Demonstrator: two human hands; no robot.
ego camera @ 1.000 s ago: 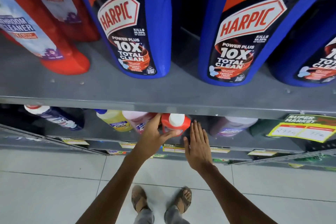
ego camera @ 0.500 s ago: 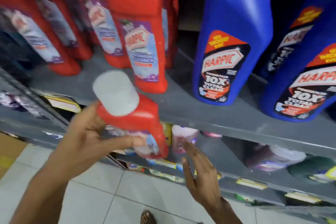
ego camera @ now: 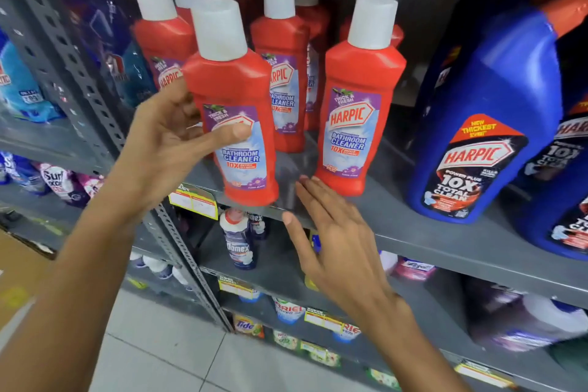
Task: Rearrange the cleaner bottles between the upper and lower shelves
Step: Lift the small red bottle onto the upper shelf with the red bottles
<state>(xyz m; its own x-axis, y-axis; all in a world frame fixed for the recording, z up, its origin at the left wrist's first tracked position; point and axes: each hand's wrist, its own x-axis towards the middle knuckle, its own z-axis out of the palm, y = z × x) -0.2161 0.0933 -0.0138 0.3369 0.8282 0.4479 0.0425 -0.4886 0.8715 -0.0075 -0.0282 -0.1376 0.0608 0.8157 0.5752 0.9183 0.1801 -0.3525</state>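
Observation:
My left hand (ego camera: 165, 140) grips a red Harpic bathroom cleaner bottle (ego camera: 232, 111) with a white cap, upright, its base at the front edge of the upper shelf (ego camera: 413, 232). My right hand (ego camera: 331, 232) is flat with fingers apart just right of and below it, at the shelf edge, holding nothing. Several more red Harpic bottles (ego camera: 356, 105) stand on the same shelf behind and to the right. On the lower shelf (ego camera: 273, 270) stands a Domex bottle (ego camera: 238, 242).
Large blue Harpic bottles (ego camera: 486, 124) fill the right of the upper shelf. A grey slotted upright (ego camera: 95, 95) runs down at the left, with detergent packs (ego camera: 60, 181) beyond it. Ariel and Tide packs (ego camera: 286, 312) sit on the lowest shelves. The floor is tiled.
My left hand took a red bottle from the lower shelf, lifted it and brought it upright onto the upper shelf's front edge. My right hand rose to the shelf edge. The view has tilted upward.

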